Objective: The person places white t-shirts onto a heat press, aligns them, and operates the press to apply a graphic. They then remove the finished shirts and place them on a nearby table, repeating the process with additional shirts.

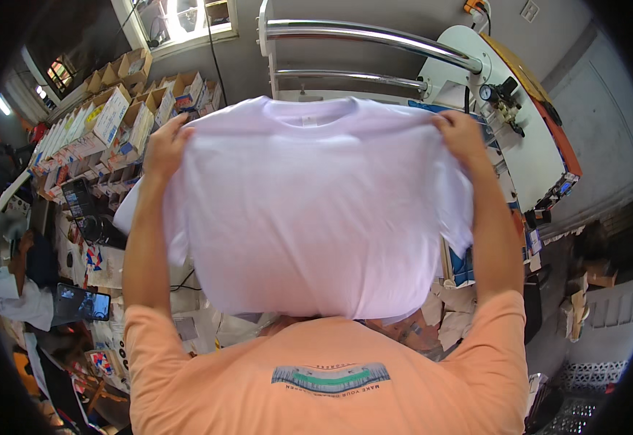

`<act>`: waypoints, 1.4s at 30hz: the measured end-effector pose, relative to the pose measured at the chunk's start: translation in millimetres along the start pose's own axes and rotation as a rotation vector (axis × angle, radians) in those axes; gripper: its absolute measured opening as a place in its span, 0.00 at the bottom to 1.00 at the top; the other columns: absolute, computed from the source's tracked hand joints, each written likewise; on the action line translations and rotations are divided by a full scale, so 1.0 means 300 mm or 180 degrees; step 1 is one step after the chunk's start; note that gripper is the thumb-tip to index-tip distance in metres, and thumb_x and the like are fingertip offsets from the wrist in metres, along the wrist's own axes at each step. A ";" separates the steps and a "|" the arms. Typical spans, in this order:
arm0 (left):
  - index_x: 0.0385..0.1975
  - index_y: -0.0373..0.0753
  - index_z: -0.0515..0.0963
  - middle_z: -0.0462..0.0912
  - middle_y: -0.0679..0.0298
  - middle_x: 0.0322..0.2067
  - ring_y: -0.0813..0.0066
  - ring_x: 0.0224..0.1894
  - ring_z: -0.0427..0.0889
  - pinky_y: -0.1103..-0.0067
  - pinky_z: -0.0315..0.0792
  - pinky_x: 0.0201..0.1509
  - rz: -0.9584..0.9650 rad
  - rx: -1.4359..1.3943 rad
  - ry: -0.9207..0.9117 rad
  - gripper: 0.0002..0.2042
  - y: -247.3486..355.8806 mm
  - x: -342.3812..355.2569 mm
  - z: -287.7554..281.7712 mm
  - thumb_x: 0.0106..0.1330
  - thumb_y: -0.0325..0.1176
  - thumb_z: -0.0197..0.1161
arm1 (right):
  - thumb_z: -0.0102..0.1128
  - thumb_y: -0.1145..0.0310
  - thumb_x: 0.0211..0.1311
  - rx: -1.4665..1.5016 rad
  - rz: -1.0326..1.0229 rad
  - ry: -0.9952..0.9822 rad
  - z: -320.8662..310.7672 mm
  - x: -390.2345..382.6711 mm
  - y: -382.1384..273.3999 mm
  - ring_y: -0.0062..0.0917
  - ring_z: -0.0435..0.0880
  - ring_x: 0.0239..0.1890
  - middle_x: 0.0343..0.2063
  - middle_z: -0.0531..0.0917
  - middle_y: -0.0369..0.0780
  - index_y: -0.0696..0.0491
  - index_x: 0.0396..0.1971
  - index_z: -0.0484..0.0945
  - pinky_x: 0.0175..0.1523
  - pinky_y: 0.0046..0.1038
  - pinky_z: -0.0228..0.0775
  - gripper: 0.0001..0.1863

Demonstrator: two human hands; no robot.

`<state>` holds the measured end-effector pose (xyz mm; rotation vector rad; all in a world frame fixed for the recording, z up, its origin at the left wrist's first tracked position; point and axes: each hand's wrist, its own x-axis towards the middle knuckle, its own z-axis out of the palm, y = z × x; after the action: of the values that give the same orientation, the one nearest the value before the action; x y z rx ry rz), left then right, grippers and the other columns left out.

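Observation:
A plain white T-shirt (309, 210) hangs spread out in front of me, its neckline at the top and its hem toward my chest. My left hand (165, 148) is closed on the shirt at its left shoulder. At the right shoulder, my right hand (463, 136) pinches the cloth between thumb and fingers. Between both hands the fabric is stretched wide, with soft folds running down the front. The short sleeves droop beside my forearms. Most of what lies below the shirt is hidden by it.
Open cardboard boxes (102, 123) crowd the left side, with a phone (83, 301) lower down. Ahead runs a chrome rail (374, 32) joined to a white machine (530, 145) with a pressure gauge. A plastic crate (585, 377) stands low on the right. Another person's sleeve (15, 293) shows at far left.

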<state>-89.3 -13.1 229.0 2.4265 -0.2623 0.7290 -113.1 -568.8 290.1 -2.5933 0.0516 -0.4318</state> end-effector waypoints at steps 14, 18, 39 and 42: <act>0.64 0.38 0.66 0.76 0.57 0.58 0.60 0.59 0.76 0.64 0.70 0.63 -0.3988 -0.5011 -0.1318 0.30 -0.084 -0.822 0.450 0.73 0.56 0.47 | 0.51 0.47 0.70 0.4700 0.3485 -0.0708 0.620 -0.593 0.317 0.33 0.82 0.47 0.46 0.83 0.46 0.61 0.49 0.77 0.56 0.35 0.73 0.29; 0.50 0.33 0.73 0.81 0.58 0.47 0.68 0.48 0.81 0.70 0.76 0.55 -0.3399 -0.4474 -0.0064 0.14 -0.215 -0.761 0.370 0.73 0.37 0.55 | 0.51 0.52 0.72 0.4127 0.2783 -0.0011 0.635 -0.603 0.506 0.29 0.82 0.45 0.44 0.83 0.44 0.62 0.47 0.77 0.53 0.31 0.73 0.25; 0.43 0.38 0.77 0.82 0.69 0.33 0.77 0.34 0.81 0.78 0.76 0.41 -0.3747 -0.4117 -0.0537 0.11 -0.173 -0.958 0.195 0.70 0.38 0.61 | 0.58 0.58 0.69 0.4045 0.3384 -0.0326 0.493 -0.954 0.417 0.22 0.79 0.32 0.32 0.82 0.35 0.55 0.45 0.78 0.37 0.27 0.72 0.15; 0.43 0.38 0.77 0.82 0.68 0.32 0.78 0.33 0.81 0.78 0.76 0.39 -0.4096 -0.3473 -0.1315 0.12 -0.165 -0.948 0.163 0.71 0.41 0.59 | 0.56 0.58 0.70 0.3682 0.2818 -0.0179 0.548 -1.008 0.504 0.20 0.79 0.29 0.31 0.82 0.35 0.55 0.43 0.79 0.34 0.24 0.71 0.15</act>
<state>-287.1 3.7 14.0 1.2034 0.5810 -0.4380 -342.1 -586.7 -7.6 -1.2512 0.6746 -0.0034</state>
